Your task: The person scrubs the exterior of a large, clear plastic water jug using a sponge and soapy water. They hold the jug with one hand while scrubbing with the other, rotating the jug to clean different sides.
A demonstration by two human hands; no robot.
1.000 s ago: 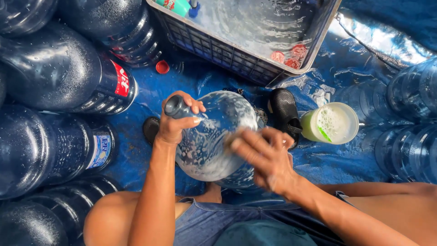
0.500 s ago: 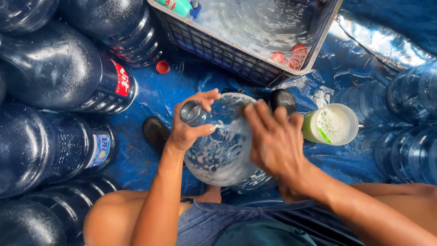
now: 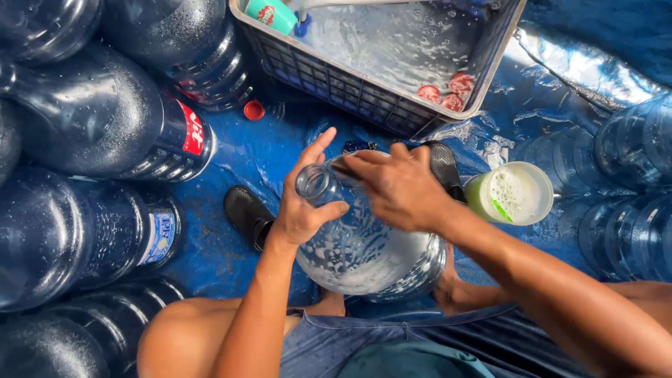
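soapy jug (image 3: 364,252) between 2 hands, bottles (image 3: 91,133) close

Single head-worn view, looking steeply down from close above at lap and blue tarp (image 3: 231,161); crate (image 3: 364,98) at far edge.

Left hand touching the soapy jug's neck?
Touching. The head view shows the left hand wrapped around the neck of the soapy water jug, thumb and fingers pressed against it with no gap.
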